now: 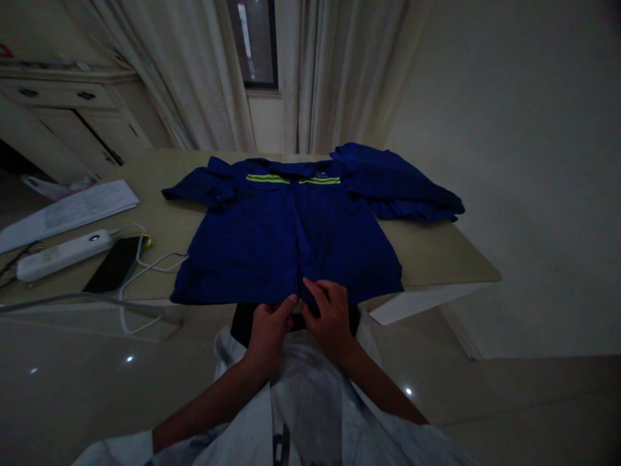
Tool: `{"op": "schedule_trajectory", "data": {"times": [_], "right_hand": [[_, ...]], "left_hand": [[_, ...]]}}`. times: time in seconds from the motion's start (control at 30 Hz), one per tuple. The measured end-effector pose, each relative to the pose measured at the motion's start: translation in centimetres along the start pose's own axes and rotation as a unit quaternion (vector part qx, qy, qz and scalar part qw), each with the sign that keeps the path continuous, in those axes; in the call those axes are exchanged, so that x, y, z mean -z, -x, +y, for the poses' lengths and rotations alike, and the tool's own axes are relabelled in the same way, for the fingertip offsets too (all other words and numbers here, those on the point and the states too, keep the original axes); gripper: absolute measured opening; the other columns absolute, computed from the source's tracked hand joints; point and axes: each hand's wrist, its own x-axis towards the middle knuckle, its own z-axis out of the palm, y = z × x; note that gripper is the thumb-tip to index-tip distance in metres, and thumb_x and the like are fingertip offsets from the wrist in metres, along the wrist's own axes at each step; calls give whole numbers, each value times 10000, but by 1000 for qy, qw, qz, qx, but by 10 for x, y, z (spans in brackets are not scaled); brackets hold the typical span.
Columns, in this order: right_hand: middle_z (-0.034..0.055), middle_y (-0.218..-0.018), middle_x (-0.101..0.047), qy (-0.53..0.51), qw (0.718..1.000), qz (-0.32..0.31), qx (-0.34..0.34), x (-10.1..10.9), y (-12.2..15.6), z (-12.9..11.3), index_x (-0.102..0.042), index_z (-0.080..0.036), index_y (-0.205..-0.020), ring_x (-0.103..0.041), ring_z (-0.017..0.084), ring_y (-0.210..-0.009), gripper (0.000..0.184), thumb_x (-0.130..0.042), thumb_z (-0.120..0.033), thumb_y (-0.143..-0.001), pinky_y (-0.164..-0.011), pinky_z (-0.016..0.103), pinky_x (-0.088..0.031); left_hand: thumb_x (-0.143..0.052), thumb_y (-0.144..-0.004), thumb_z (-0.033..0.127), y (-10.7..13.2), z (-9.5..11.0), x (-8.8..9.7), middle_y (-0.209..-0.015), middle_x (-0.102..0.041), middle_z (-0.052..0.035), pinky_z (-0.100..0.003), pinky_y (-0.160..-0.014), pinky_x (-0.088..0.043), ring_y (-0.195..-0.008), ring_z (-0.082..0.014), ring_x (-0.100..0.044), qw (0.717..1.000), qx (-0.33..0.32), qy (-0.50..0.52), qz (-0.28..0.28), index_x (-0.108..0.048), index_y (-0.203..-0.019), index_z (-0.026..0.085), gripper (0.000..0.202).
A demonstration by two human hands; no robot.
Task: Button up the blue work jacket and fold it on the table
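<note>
At the near edge of the table [431, 255], a blue work jacket [252, 239] is laid out front up, with its collar [303, 169] at the far side and its hem [218, 298] toward the wearer of the camera. The hem appears to be pinched by the left hand [270, 327], between thumb and forefinger, just left of the front opening [295, 239]. By the right hand [331, 317], with fingers bent, the hem is touched just right of that opening; whether cloth is gripped there cannot be told. Spreading of the body seems largely done: the yellow-green stripes [320, 181] are roughly lined up. The left sleeve [196, 184] and right sleeve [407, 188] are left splayed and rumpled, and no fold across the body is seen yet. Farther left, a phone [114, 265], a power strip [65, 254] and papers [85, 208] are set down.
</note>
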Motion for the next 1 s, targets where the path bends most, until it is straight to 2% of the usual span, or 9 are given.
{"op": "schedule_trajectory", "data": {"times": [0.17,0.4,0.57,0.7,0.83,1.0], "right_hand": [[111,-1160,-662,-72,995,-47,-45,0,-3,1,-724,-207,-1139,-627,265,-1088,313,-651,-152,-839,-924,419,-478],[96,-1137,-661,-137,986,-63,-72,7,-9,3,-670,-202,-1089,-635,252,-1096,257,-670,-149,-838,-948,401,-488],[81,-1085,-680,-156,985,-70,-31,8,-7,10,-657,-216,-1008,-652,230,-1054,139,-716,-176,-889,-910,381,-510],[65,-1025,-701,-146,988,-42,16,7,-1,14,-695,-224,-992,-664,210,-975,51,-717,-207,-948,-876,379,-523],[55,-948,-714,-125,992,7,28,5,2,12,-713,-229,-981,-669,202,-897,9,-712,-229,-972,-819,378,-527],[47,-907,-717,-79,994,26,73,5,0,6,-712,-222,-944,-665,186,-866,74,-690,-163,-981,-818,364,-511]], "left_hand": [[-917,-587,519,-1,-4,2,-534,-473,54,-228,-493,-308,-501,-70,-385,1000,-5,-5,-4,-590,-598,157,487],[-900,-607,543,-1,-5,3,-520,-432,61,-227,-496,-299,-504,-68,-360,1000,-4,-14,1,-577,-580,160,502],[-902,-573,553,-1,-3,3,-519,-433,63,-230,-482,-286,-489,-67,-351,1000,-2,-30,2,-579,-587,162,507],[-900,-584,556,-3,-6,4,-529,-438,64,-225,-482,-287,-496,-68,-353,1000,-6,-22,5,-604,-622,155,500],[-895,-602,557,-4,-9,4,-515,-442,57,-227,-484,-299,-494,-75,-378,999,-14,-36,11,-562,-586,168,512],[-897,-571,586,1,-2,2,-511,-438,54,-228,-476,-304,-492,-77,-375,998,-22,-57,22,-555,-581,170,538]]}}
